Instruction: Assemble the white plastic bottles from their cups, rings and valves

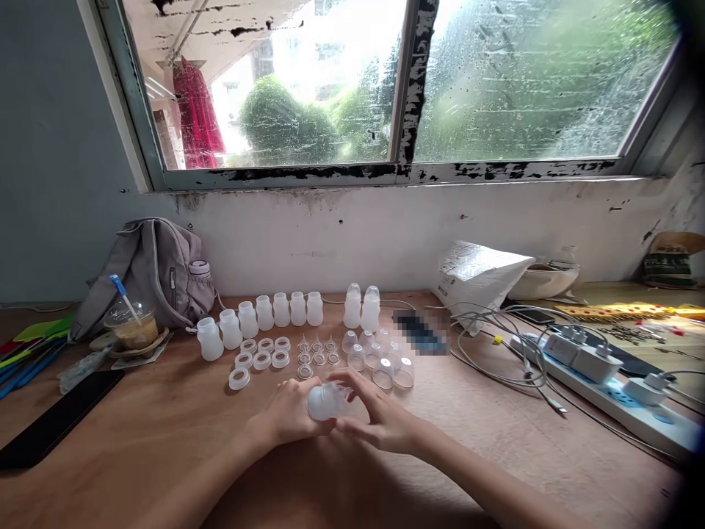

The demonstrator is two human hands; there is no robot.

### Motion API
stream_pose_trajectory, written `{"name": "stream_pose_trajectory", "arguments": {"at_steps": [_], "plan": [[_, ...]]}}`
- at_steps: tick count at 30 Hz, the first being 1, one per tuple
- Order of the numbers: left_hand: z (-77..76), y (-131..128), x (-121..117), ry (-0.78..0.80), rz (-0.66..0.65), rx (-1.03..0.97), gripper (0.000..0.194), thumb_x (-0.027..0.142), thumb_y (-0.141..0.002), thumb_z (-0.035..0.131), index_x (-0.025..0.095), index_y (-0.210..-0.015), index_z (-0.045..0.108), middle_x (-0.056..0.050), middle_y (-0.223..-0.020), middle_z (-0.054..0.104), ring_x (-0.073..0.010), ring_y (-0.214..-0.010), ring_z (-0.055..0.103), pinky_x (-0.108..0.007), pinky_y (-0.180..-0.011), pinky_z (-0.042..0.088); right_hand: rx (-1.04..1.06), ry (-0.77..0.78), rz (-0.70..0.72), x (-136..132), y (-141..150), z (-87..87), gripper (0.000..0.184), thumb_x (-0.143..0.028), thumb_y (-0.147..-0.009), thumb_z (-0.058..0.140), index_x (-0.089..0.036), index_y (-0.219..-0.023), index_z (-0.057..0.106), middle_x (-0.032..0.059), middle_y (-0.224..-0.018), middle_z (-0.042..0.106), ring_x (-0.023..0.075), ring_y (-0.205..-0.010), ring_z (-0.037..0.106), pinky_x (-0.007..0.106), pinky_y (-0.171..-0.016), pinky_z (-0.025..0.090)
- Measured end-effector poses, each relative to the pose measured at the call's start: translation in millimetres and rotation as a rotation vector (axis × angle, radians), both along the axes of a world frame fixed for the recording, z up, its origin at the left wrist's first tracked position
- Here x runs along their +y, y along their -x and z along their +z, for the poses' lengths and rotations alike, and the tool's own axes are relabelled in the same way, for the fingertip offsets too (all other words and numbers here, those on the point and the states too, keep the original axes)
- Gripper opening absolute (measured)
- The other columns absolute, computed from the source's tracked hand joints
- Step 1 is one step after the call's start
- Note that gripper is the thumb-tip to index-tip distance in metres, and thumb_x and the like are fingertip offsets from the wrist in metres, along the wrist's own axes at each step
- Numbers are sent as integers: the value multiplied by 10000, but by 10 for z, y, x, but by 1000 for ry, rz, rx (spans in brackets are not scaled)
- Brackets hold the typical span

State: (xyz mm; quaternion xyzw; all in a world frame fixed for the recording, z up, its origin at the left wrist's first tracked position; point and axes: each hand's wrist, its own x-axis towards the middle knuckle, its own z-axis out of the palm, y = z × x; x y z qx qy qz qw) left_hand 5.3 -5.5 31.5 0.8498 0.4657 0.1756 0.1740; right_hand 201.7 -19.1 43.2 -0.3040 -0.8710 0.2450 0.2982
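My left hand (287, 413) is wrapped round a white translucent baby bottle (324, 403), which lies tilted with its base towards me. The fingers of my right hand (385, 417) curve round the clear cap end at the bottle's right. Fingers partly hide the bottle's neck. Just beyond my hands are white collar rings (239, 379), clear nipples (305, 371) and clear dome caps (383, 373), in groups of several. Behind them several open bottles (247, 319) stand in a curved row. Two capped bottles (371, 308) stand upright to their right.
On the left are a grey backpack (159, 272), an iced drink cup (132, 328) and a black phone-like slab (58, 419). At right lie tangled cables (485, 356), a white power strip (606, 389) and a silver-white bag (479, 275). A window (402, 88) is above.
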Motion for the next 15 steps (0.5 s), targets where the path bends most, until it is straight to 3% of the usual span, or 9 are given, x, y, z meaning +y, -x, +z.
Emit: {"name": "stream_pose_trajectory", "arguments": {"at_steps": [3, 6, 10, 12, 15], "plan": [[6, -11, -14, 11, 24, 15, 375, 526, -623, 584, 226, -847, 562, 9, -705, 623, -173, -628, 578, -225, -521, 386, 7, 98, -172, 57, 17, -98, 221, -393, -871, 385, -190, -923, 453, 29, -797, 556, 123, -652, 521, 234, -556, 432], [18, -14, -15, 22, 33, 20, 368, 529, -617, 589, 223, -819, 560, 11, -697, 615, -173, -628, 575, -223, -517, 378, -16, 76, -209, 113, 14, -163, 228, -380, -874, 384, -187, -769, 444, -11, -621, 513, 108, -538, 476, 224, -494, 388], [34, 12, -1, 51, 17, -6, 373, 523, -622, 592, 231, -852, 563, 12, -703, 612, -176, -636, 573, -225, -523, 377, 14, -63, -92, 104, -27, -107, 112, -275, -865, 417, -185, -903, 471, 52, -847, 557, 134, -706, 518, 256, -620, 431], [34, 26, 4, 62, 16, -17, 382, 526, -621, 595, 233, -863, 561, 9, -715, 612, -180, -645, 572, -227, -526, 377, 21, -104, -30, 82, -42, -61, 152, -257, -849, 438, -188, -981, 468, 82, -985, 527, 156, -840, 514, 270, -687, 439], [30, 33, 6, 63, 30, -28, 384, 533, -619, 595, 228, -850, 555, 7, -714, 609, -183, -649, 569, -229, -530, 374, 63, -42, -111, 82, -44, -51, 175, -308, -834, 465, -186, -959, 466, 71, -937, 540, 150, -787, 526, 247, -612, 448]]}}
